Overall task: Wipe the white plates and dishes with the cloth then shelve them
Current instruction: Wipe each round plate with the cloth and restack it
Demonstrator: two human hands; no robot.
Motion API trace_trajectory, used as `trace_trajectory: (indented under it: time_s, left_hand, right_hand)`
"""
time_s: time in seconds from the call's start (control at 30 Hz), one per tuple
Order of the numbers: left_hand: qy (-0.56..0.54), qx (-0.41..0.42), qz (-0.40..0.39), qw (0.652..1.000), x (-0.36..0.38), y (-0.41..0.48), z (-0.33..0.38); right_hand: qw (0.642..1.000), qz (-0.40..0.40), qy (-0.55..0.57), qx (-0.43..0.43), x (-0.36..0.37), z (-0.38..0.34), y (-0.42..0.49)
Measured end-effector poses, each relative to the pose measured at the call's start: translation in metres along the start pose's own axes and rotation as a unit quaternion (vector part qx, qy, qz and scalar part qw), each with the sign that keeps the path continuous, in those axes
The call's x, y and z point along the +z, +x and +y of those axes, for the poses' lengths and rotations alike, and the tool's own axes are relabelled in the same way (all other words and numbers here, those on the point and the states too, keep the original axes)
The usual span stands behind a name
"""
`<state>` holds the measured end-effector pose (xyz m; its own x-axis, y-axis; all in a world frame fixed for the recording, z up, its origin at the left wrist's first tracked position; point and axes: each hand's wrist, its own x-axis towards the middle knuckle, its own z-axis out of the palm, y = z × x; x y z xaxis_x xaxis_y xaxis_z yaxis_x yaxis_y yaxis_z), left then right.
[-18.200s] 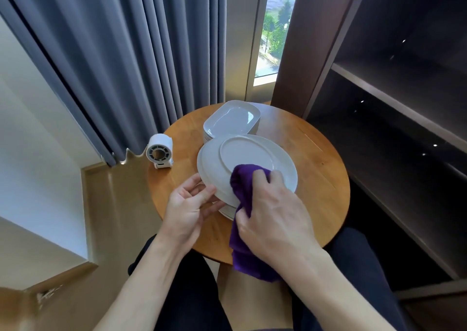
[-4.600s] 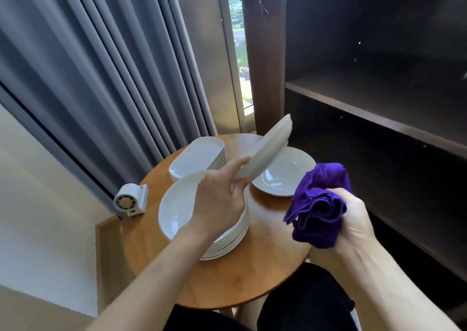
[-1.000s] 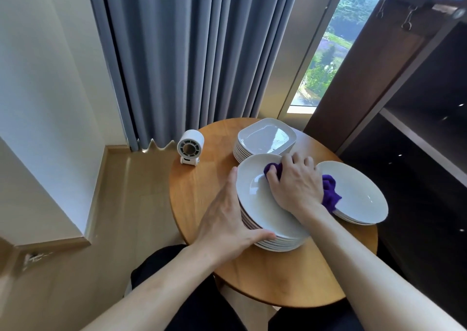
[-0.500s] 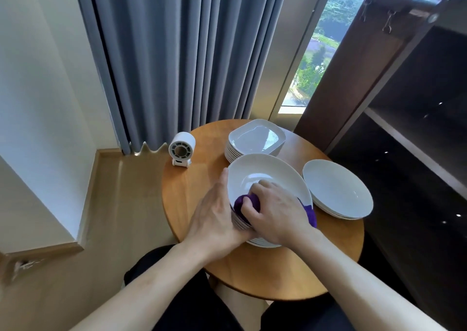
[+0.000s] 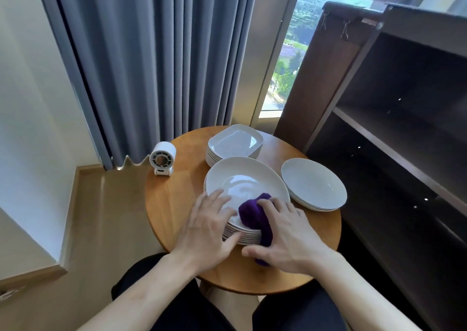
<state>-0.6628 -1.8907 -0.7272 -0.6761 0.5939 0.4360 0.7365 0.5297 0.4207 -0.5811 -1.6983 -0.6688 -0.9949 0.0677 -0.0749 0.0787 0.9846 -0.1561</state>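
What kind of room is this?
Probably a corner of a flat or hotel room: long grey curtains beside a tall window, a small round wooden table, and a dark brown wooden shelf unit.

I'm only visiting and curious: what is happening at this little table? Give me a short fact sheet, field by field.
Activity: wiping the top plate of a tall stack
Wiping hand: right hand grips the purple cloth at the plate's near rim
Steadying hand: left hand, fingers flat on the same plate
Other crockery: square dishes stacked behind; round plates piled to the right
Surface: wooden table
Nearby: white fan on the table; shelf unit at the right
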Motion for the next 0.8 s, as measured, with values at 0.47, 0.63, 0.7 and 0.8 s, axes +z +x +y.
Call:
trace_trajectory:
  time_s: [0.47, 0.63, 0.7, 0.8]
  left_hand:
    - [-0.09, -0.02, -0.007, 0.996, -0.007, 0.002, 0.0]
    - [-0.115, -0.02, 0.011, 0.993, -0.007, 0.003, 0.005]
    - [-0.126, -0.021, 0.025, 0.992, -0.007, 0.002, 0.008]
    - [-0.137, -0.018, 0.041, 0.99, -0.009, 0.002, 0.017]
  right_hand:
    - [0.856, 0.244, 0.441, 0.11, 0.032, 0.052, -0.036]
    - [0.808, 0.256, 0.514, 0.135, 0.028, 0.074, -0.04]
    - [0.786, 0.261, 0.547, 0.126, 0.023, 0.072, -0.036]
    - [0.762, 0.249, 0.585, 0.122, 0.025, 0.072, -0.03]
